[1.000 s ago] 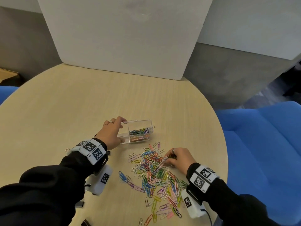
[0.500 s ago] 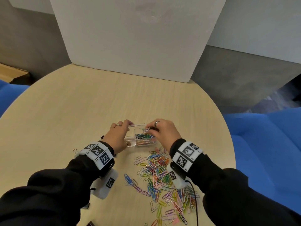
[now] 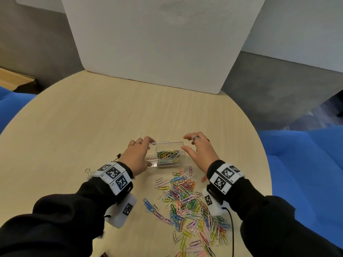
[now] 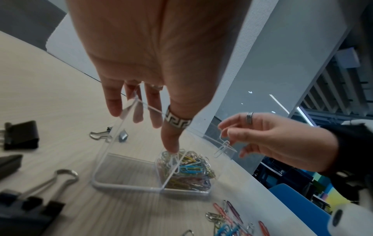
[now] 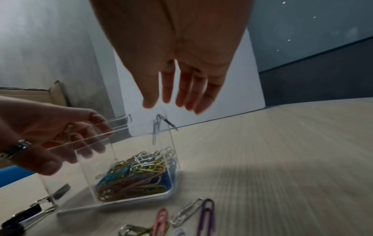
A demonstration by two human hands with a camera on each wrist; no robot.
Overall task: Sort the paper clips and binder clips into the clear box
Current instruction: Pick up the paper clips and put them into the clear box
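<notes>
Table [image 3: 92,127]: loose pile of paper clips [image 3: 187,199]. Half a second ago my right hand [image 3: 201,152] pinched clips over the clear box [image 3: 167,154]; now its fingers are spread, clips dropped in. Left hand [image 3: 137,154] grips the box. Square-code wrist tags; no readable writing.

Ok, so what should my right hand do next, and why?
Probably nudge the silver paper clip into the clear box: it seems to hang on the rim of the right wall, not inside. Your right hand is open beside it, and your left hand holds the box steady.
</notes>
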